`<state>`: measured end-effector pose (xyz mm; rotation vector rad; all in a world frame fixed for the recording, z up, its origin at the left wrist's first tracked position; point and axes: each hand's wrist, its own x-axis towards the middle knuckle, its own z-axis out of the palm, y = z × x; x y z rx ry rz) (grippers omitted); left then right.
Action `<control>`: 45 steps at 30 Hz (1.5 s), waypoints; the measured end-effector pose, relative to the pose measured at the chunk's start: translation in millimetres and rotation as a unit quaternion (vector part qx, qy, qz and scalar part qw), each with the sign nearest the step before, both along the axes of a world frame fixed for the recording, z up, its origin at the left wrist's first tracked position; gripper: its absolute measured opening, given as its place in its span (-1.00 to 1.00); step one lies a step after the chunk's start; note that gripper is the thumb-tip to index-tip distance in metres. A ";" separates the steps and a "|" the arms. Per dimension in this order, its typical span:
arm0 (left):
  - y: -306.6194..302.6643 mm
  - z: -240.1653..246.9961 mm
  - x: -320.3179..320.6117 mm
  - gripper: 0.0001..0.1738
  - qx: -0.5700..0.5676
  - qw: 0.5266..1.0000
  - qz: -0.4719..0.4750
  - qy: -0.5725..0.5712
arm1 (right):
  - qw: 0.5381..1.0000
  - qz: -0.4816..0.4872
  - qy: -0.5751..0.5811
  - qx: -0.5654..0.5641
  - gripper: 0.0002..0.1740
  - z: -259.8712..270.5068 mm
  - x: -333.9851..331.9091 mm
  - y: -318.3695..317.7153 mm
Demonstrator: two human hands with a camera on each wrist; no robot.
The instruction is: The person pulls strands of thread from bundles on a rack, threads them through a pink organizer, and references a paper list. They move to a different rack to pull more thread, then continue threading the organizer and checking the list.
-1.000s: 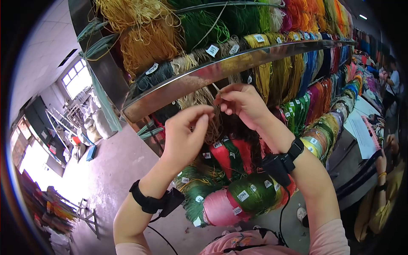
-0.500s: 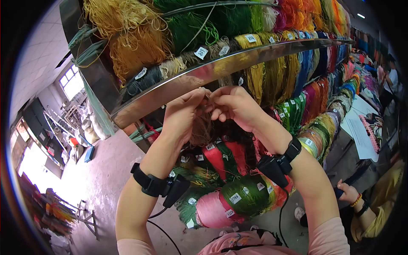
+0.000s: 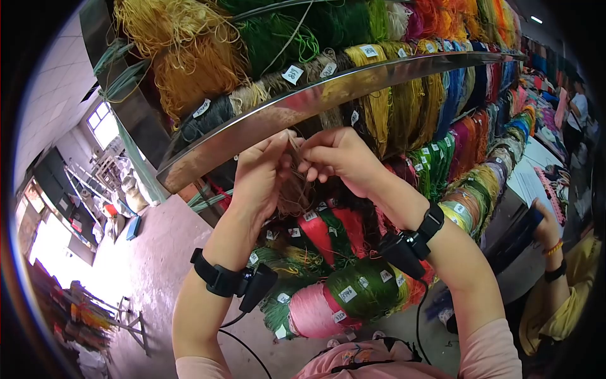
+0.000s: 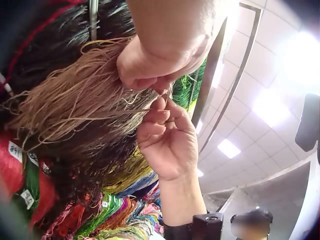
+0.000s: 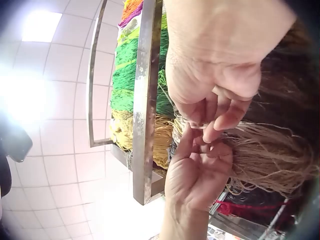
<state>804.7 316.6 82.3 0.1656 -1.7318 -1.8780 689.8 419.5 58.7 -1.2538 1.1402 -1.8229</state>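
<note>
Just under the metal rail, both hands meet at the top of a hanging beige-brown thread bundle. The left hand pinches the strands at the bundle's top between thumb and curled fingers. Close beside it, the right hand pinches a thin strand, its other fingers curled. In the left wrist view the bundle spreads away from the fingers, and a strand runs to the right hand. The right wrist view has the left hand against the right hand's fingertips, the bundle beside them.
Labelled thread hanks in many colours hang above and below the rail, including yellow hanks. A pink roll and a green roll lie lower down. Another person's arm is at the right, near a white sheet.
The left hand has risen to the top of the strands, beside the right hand. Both hands now sit slightly further left in the head view. The other person's arm has moved.
</note>
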 end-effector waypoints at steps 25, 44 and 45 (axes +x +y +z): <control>-1.4 6.3 38.1 -0.75 -0.052 0.991 0.126 -0.008 | 0.916 -0.332 0.216 -0.062 -0.88 -2.0 19.3 -25.9; 10.4 -3.0 34.0 -0.69 -0.041 0.998 0.047 0.012 | 0.994 -0.037 -0.006 -0.107 -0.90 -13.8 25.2 -4.2; 11.4 -3.9 32.2 -0.69 -0.052 0.997 0.056 0.008 | 0.995 -0.037 -0.008 -0.097 -0.90 -11.6 25.7 -2.9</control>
